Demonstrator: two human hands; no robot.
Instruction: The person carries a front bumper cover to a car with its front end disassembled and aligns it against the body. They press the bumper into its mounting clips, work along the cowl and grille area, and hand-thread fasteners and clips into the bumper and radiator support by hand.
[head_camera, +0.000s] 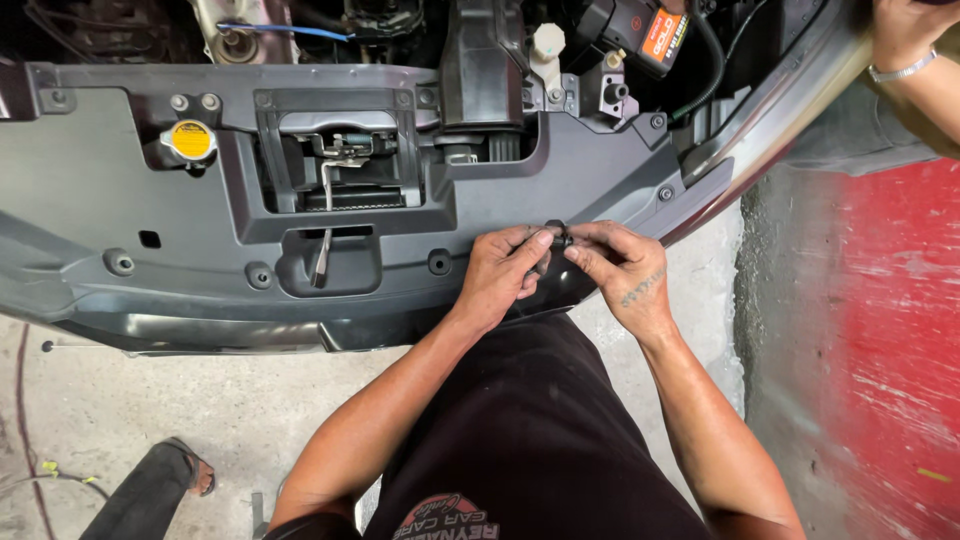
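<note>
Grey concrete floor (200, 410) and a red-painted wall (880, 350) frame the open front of a car, where a dark plastic radiator cover (120, 210) spans my view. My left hand (500, 275) and right hand (620, 265) meet at its front edge, both grips closed fingertip-to-fingertip on a small black clip (558, 238). A yellow radiator cap (190, 140) sits far left. Another person's hand (905, 35) rests top right.

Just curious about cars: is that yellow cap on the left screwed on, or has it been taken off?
On. The yellow radiator cap sits flat on its neck in the grey plastic cover, with no open hole showing. How tightly cannot be told.
</note>
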